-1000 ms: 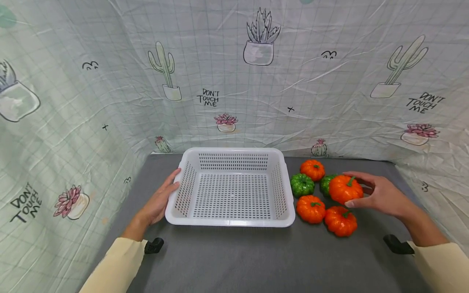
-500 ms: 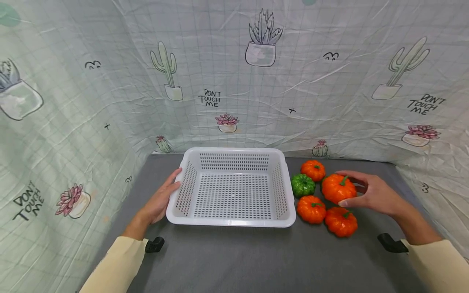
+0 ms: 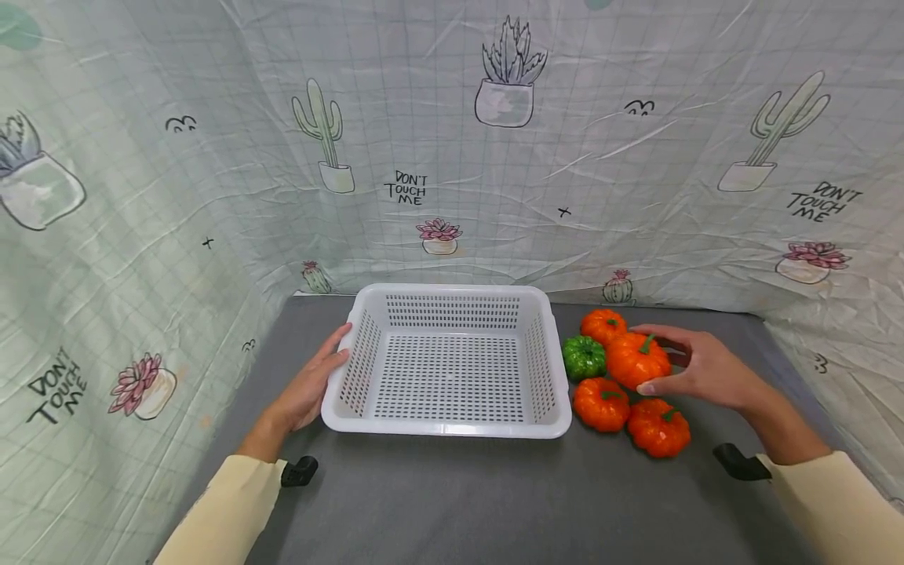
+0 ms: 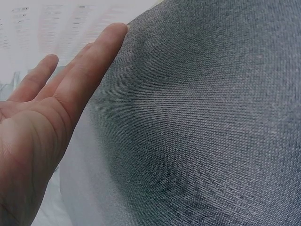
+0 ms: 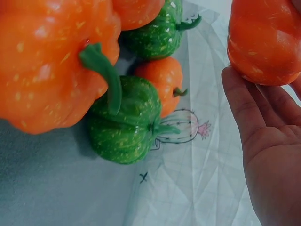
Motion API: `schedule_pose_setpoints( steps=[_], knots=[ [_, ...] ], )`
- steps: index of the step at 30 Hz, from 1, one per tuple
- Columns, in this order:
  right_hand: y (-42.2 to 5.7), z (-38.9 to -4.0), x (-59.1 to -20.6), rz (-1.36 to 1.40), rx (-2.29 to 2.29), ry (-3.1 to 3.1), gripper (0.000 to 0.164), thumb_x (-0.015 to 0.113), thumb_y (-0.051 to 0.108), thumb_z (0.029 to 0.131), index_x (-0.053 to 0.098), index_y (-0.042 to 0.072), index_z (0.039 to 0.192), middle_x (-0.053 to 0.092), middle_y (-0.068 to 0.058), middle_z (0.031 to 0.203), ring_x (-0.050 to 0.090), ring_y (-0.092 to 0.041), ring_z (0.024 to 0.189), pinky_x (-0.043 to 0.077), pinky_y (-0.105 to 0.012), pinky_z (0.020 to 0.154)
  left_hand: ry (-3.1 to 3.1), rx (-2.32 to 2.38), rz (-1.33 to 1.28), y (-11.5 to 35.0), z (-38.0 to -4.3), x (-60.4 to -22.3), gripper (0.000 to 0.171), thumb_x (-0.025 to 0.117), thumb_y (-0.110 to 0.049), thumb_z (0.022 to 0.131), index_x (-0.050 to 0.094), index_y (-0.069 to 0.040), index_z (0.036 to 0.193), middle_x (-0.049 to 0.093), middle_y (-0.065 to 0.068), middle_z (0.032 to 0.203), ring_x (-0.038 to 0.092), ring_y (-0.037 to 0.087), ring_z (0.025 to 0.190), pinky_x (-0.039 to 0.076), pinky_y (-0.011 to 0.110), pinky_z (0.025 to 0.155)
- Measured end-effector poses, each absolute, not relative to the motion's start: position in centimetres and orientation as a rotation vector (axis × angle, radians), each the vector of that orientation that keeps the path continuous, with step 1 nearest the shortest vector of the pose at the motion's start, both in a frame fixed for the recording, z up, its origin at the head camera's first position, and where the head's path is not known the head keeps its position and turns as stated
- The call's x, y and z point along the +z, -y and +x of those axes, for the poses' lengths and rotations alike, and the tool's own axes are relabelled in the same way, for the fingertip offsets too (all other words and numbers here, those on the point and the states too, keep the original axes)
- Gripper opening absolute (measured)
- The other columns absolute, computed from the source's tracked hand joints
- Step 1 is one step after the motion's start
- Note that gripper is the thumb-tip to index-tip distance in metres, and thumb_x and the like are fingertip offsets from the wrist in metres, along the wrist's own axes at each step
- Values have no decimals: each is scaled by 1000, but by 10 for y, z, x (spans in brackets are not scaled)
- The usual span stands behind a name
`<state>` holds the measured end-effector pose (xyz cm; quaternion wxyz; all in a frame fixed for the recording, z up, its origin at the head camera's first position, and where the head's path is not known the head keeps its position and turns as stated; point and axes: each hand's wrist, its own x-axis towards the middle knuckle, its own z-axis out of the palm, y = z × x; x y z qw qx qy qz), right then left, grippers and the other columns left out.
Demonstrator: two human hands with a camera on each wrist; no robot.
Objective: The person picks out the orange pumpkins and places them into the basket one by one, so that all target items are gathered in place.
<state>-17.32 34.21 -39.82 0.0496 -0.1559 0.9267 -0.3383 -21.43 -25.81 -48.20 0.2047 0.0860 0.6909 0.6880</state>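
My right hand point(image 3: 706, 369) grips an orange pumpkin point(image 3: 639, 361) between thumb and fingers, raised over the other pumpkins. In the right wrist view, the held pumpkin point(image 5: 263, 42) is at the top right, above the pale cloth. Beneath it, one green pumpkin point(image 5: 124, 125) is hidden from the head view. A white perforated basket point(image 3: 445, 429) stands in the middle of the grey table with nothing inside. Against its left side rests my left hand point(image 3: 304, 392). The left fingers point(image 4: 94, 66) are straight in the left wrist view.
Right of the basket sit another green pumpkin point(image 3: 584, 358) and orange pumpkins at the back point(image 3: 603, 323), front point(image 3: 600, 406) and front right point(image 3: 658, 428). A patterned cloth point(image 3: 452, 157) hangs behind the grey table point(image 3: 466, 502) and along both sides.
My right hand has carried the orange pumpkin leftward, closer to the basket, so it now covers the green pumpkin behind it. The left hand and the basket have stayed put.
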Motion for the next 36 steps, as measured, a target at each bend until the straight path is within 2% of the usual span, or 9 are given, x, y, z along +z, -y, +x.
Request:
schedule_pose_setpoints(
  steps=[3, 5, 12, 14, 16, 19, 21, 29, 36],
  knots=[
    [-338, -175, -397, -481, -1025, -2814, 79, 89, 32, 83, 53, 13, 151, 56, -19, 150, 56, -41, 133, 39, -5, 93, -1927, 1919, 240, 258, -214, -482, 63, 35, -41, 114, 1, -37, 167, 21, 20, 171, 50, 35, 136, 54, 43, 96],
    [-335, -177, -396, -483, -1022, -2814, 80, 90, 33, 83, 54, 13, 151, 56, -20, 150, 55, -44, 134, 39, -5, 93, -1927, 1921, 242, 258, -214, -482, 63, 35, -41, 114, 1, -37, 168, 21, 21, 171, 50, 35, 136, 54, 42, 96],
    [-328, -182, -393, -508, -1006, -2828, 81, 91, 33, 82, 54, 11, 150, 58, -20, 149, 58, -43, 130, 44, -10, 92, -1937, 1922, 239, 258, -215, -483, 64, 35, -41, 114, 1, -37, 168, 22, 20, 171, 50, 34, 136, 54, 40, 95],
    [-326, -183, -391, -522, -1008, -2826, 81, 91, 31, 82, 53, 11, 151, 57, -20, 149, 58, -43, 131, 52, -22, 97, -1935, 1922, 241, 259, -215, -484, 64, 35, -41, 114, 1, -37, 168, 22, 20, 171, 51, 33, 135, 54, 40, 95],
    [-325, -184, -390, -531, -1002, -2830, 81, 91, 30, 81, 54, 11, 151, 57, -20, 149, 58, -44, 130, 55, -35, 100, -1931, 1923, 242, 259, -215, -484, 64, 35, -41, 114, 1, -37, 168, 22, 20, 171, 52, 31, 134, 54, 40, 95],
    [-321, -186, -388, -533, -987, -2843, 82, 91, 31, 80, 54, 10, 150, 58, -20, 148, 60, -43, 129, 53, -54, 102, -1929, 1923, 242, 259, -215, -484, 64, 36, -41, 114, 1, -37, 168, 22, 19, 171, 51, 31, 134, 54, 40, 96],
    [-319, -187, -387, -526, -976, -2846, 82, 92, 32, 80, 55, 11, 150, 59, -19, 147, 61, -41, 127, 54, -50, 101, -1932, 1920, 239, 258, -215, -484, 64, 35, -42, 114, 1, -38, 168, 22, 19, 171, 50, 32, 135, 53, 41, 96],
    [-308, -193, -386, -509, -1016, -2770, 83, 89, 33, 82, 51, 11, 153, 55, -23, 149, 55, -47, 132, 49, -65, 104, -1946, 1916, 237, 257, -214, -483, 63, 35, -41, 114, 1, -38, 167, 20, 19, 172, 45, 38, 140, 52, 43, 98],
    [-301, -201, -386, -510, -1022, -2748, 83, 89, 34, 83, 51, 15, 154, 62, -16, 142, 58, -40, 129, 52, -57, 102, -1943, 1916, 249, 258, -216, -485, 63, 34, -41, 114, 1, -38, 167, 18, 18, 173, 42, 41, 142, 52, 44, 99]
  ],
)
